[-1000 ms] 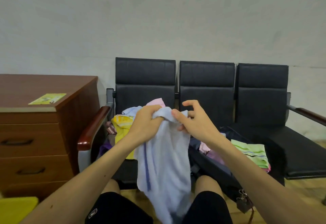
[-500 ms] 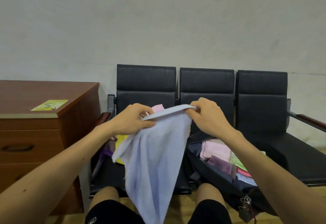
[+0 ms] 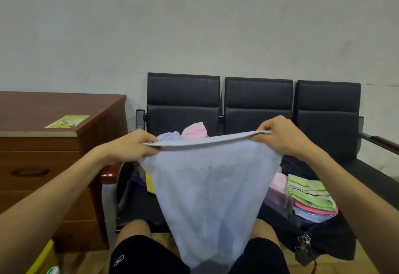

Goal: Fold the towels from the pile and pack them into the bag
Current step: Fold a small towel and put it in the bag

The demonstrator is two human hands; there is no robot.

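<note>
While a pale blue towel [image 3: 211, 198] is held up in front of the person, its top edge is stretched between both hands. The rest of the cloth hangs down to a loose point between the knees. One top corner is pinched by the fingers [image 3: 151, 142] of the left hand [image 3: 131, 146]. The other is pinched by the fingers [image 3: 262, 130] of the right hand [image 3: 280, 135]. Both sets of fingers are curled tight on the hem, and the edge between them is drawn almost straight, with a slight sag.

Behind the towel, a pile of unfolded towels [image 3: 192, 131] in pink, blue, yellow and purple is seen on the leftmost seat of a row of black chairs [image 3: 259, 101]. A dark bag [image 3: 313, 230] lies open on the middle seat, just right of the held towel. Folded towels [image 3: 308, 194] in green, pink and pale blue are stacked inside it. A wooden drawer unit [image 3: 54, 144] with a yellow-green leaflet [image 3: 67, 121] on top stands at the left.

The step in hand is judged to be the spreading of one towel, ahead of its first fold. The lower part hangs bunched rather than square. So the next move probably calls for the cloth to be shaken or laid flat, and then for the two pinched corners to be brought together. Packing into the bag would follow.
</note>
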